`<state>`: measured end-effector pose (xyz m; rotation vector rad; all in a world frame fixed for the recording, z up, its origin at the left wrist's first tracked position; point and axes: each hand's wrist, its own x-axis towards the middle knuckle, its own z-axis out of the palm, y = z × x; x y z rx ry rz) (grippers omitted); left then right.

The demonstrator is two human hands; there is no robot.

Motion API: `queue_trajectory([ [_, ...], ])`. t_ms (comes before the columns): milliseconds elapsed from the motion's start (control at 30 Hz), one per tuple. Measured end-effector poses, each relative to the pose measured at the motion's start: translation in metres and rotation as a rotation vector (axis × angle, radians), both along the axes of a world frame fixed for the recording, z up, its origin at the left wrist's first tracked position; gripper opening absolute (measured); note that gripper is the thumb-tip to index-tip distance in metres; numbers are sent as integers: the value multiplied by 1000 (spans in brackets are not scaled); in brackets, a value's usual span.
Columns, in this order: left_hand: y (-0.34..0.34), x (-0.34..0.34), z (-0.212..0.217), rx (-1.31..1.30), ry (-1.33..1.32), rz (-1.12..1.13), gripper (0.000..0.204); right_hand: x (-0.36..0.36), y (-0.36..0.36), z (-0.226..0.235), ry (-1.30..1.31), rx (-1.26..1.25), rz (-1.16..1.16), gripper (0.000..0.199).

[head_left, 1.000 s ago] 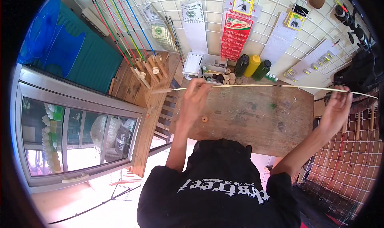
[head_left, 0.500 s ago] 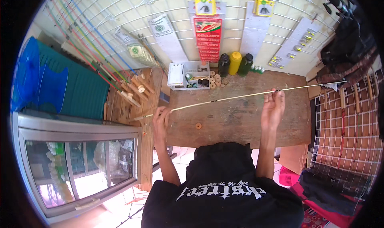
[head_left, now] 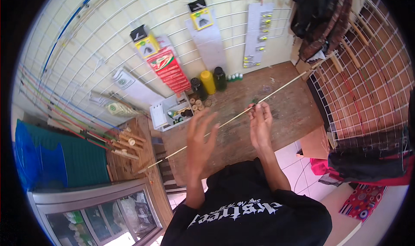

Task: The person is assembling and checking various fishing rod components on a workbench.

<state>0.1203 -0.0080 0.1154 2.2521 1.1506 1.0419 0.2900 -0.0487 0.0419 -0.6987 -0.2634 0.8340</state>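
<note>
A long, thin, pale fishing rod blank (head_left: 281, 88) with dark bands slants across the table, from near left to far right. The fingertips of my right hand (head_left: 261, 125) pinch it beside a dark band near its middle. My left hand (head_left: 201, 144) is raised around the blank's left half, its fingers spread and not gripping it. That hand hides a short stretch of the blank. Beyond it several cork rings (head_left: 197, 105) sit beside a white divided tray (head_left: 158, 118) of small bottles.
Two dark bottles and a yellow bottle (head_left: 208, 82) stand at the table's back. Rods with cork handles (head_left: 132, 138) lean at the left, above a glass-fronted cabinet (head_left: 99, 220). A wire rack (head_left: 367, 82) holds more rods at the right; a black bag (head_left: 311, 17) hangs there.
My left hand has let go of the blank and moved right, its fingers now spread. My right hand still pinches the blank, which now slants more steeply. The whole view has turned.
</note>
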Motion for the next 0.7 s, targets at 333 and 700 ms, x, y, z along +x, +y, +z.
queue_trajectory([
  [333, 8, 94, -18, -257, -201, -307, 24, 12, -15, 17, -66, -113, 44, 10],
  [700, 5, 112, -16, -317, -160, -122, 15, 100, -8, 29, -18, -37, 1, 11],
])
